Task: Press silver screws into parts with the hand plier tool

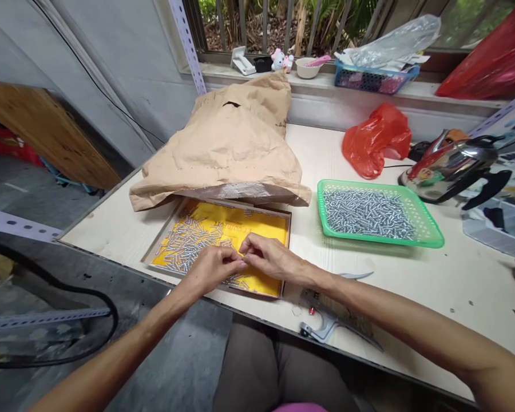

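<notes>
My left hand and my right hand meet over a shallow cardboard tray lined with yellow. The fingertips of both hands are pinched close together; whatever is between them is too small to make out. A heap of small silvery metal pins, which look like short rods, lies in the tray's left half, some near my left hand. To the right stands a green plastic basket holding many more silvery pieces of similar shape.
A large brown paper sack lies behind the tray, overhanging its back edge. A grey-handled tool and a pointed blade lie by my right forearm. A red plastic bag and a metal kettle stand at the back right.
</notes>
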The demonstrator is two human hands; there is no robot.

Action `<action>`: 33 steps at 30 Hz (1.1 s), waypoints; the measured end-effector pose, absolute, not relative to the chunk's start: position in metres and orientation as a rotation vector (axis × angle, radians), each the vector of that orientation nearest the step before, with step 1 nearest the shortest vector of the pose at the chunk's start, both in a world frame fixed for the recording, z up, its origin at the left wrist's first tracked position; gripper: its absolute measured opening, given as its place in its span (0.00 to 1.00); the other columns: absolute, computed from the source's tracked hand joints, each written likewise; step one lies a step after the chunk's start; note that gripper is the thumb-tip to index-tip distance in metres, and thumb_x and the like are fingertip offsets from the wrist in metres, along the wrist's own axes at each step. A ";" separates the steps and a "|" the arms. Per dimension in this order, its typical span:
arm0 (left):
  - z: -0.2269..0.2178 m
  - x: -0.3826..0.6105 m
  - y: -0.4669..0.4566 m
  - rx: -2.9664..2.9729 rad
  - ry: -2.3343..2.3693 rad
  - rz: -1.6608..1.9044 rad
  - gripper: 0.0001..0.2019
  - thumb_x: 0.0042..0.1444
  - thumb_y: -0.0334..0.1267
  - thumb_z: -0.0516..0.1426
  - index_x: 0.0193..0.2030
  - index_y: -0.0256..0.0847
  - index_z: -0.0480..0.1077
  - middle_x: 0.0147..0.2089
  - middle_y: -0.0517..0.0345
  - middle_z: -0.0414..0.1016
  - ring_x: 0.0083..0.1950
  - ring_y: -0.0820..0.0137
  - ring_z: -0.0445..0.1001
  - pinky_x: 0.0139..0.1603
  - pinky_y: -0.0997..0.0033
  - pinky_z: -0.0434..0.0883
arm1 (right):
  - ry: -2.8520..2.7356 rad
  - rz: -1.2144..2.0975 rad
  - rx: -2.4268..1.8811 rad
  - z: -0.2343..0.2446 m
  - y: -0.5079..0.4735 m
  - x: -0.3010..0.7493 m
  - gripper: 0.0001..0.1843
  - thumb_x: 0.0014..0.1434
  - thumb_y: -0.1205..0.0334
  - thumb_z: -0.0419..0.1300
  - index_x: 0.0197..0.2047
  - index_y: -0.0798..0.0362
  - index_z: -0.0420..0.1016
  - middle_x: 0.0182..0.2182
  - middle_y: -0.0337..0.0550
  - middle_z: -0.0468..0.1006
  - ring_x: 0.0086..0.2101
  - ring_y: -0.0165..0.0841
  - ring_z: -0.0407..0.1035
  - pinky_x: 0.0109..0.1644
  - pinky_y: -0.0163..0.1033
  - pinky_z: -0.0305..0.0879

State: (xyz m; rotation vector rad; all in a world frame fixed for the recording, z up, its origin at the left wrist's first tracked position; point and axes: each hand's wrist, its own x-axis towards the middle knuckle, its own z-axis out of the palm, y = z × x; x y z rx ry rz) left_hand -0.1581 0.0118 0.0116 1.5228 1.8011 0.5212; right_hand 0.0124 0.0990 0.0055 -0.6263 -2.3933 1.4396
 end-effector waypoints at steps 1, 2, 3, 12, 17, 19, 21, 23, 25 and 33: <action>0.010 -0.158 0.010 1.411 1.750 0.535 0.16 0.50 0.51 0.57 0.25 0.38 0.73 0.21 0.63 0.69 0.24 0.75 0.64 0.25 0.76 0.58 | -2.354 1.503 -0.641 0.003 0.097 0.015 0.04 0.60 0.66 0.54 0.40 0.53 0.67 0.30 0.35 0.72 0.29 0.26 0.63 0.33 0.31 0.57; 0.010 -0.159 0.009 1.306 1.699 0.559 0.18 0.49 0.53 0.58 0.25 0.38 0.73 0.21 0.62 0.69 0.24 0.75 0.64 0.25 0.76 0.59 | -2.317 1.558 -0.653 0.000 0.096 0.017 0.04 0.60 0.65 0.55 0.40 0.54 0.66 0.29 0.35 0.71 0.29 0.26 0.63 0.33 0.31 0.57; 0.010 -0.160 0.008 1.209 1.655 0.589 0.19 0.48 0.55 0.58 0.26 0.38 0.73 0.22 0.60 0.71 0.24 0.75 0.65 0.25 0.76 0.60 | -2.293 1.592 -0.665 -0.002 0.095 0.019 0.04 0.60 0.64 0.55 0.40 0.54 0.66 0.29 0.34 0.70 0.29 0.26 0.63 0.32 0.31 0.57; 0.014 -0.178 0.004 1.343 2.040 0.578 0.17 0.53 0.50 0.56 0.24 0.40 0.74 0.21 0.62 0.71 0.24 0.72 0.67 0.26 0.74 0.61 | -2.901 0.571 -0.441 -0.003 0.103 0.013 0.10 0.66 0.66 0.51 0.42 0.53 0.74 0.40 0.46 0.71 0.39 0.35 0.61 0.39 0.39 0.57; 0.008 -0.180 0.001 1.688 2.181 0.539 0.13 0.55 0.41 0.57 0.44 0.41 0.77 0.34 0.56 0.76 0.35 0.67 0.73 0.38 0.69 0.68 | -3.048 0.301 -0.401 -0.007 0.109 -0.006 0.12 0.67 0.66 0.49 0.39 0.53 0.73 0.38 0.48 0.73 0.42 0.40 0.60 0.41 0.44 0.56; 0.005 -0.177 -0.001 1.781 2.183 0.571 0.16 0.57 0.41 0.56 0.50 0.41 0.75 0.37 0.55 0.74 0.37 0.66 0.73 0.40 0.68 0.69 | -3.033 0.286 -0.447 -0.009 0.110 -0.010 0.11 0.67 0.67 0.49 0.39 0.54 0.72 0.38 0.48 0.73 0.41 0.39 0.61 0.42 0.44 0.57; 0.003 -0.173 -0.003 1.858 2.144 0.583 0.16 0.59 0.41 0.54 0.51 0.42 0.74 0.39 0.54 0.73 0.38 0.67 0.73 0.41 0.68 0.69 | -3.011 0.318 -0.470 -0.010 0.111 -0.012 0.10 0.66 0.68 0.50 0.40 0.55 0.72 0.38 0.47 0.73 0.41 0.38 0.61 0.42 0.43 0.57; 0.001 -0.168 -0.004 1.923 2.103 0.563 0.14 0.61 0.39 0.53 0.51 0.42 0.74 0.40 0.54 0.72 0.40 0.67 0.73 0.41 0.69 0.69 | -3.025 0.362 -0.478 -0.010 0.111 -0.012 0.09 0.66 0.69 0.50 0.40 0.55 0.72 0.38 0.46 0.74 0.40 0.37 0.61 0.43 0.41 0.58; 0.000 -0.164 -0.003 1.965 2.083 0.525 0.13 0.62 0.38 0.52 0.48 0.41 0.75 0.38 0.54 0.70 0.40 0.66 0.72 0.41 0.68 0.69 | -3.061 0.378 -0.481 -0.009 0.111 -0.012 0.09 0.65 0.70 0.50 0.40 0.56 0.72 0.38 0.46 0.73 0.40 0.36 0.62 0.44 0.40 0.58; -0.001 -0.163 0.000 1.843 2.059 0.639 0.14 0.63 0.35 0.50 0.46 0.38 0.76 0.36 0.53 0.73 0.39 0.67 0.73 0.42 0.67 0.70 | -2.971 0.560 -0.517 -0.016 0.109 -0.012 0.06 0.64 0.70 0.52 0.38 0.56 0.70 0.37 0.48 0.73 0.40 0.36 0.64 0.43 0.39 0.61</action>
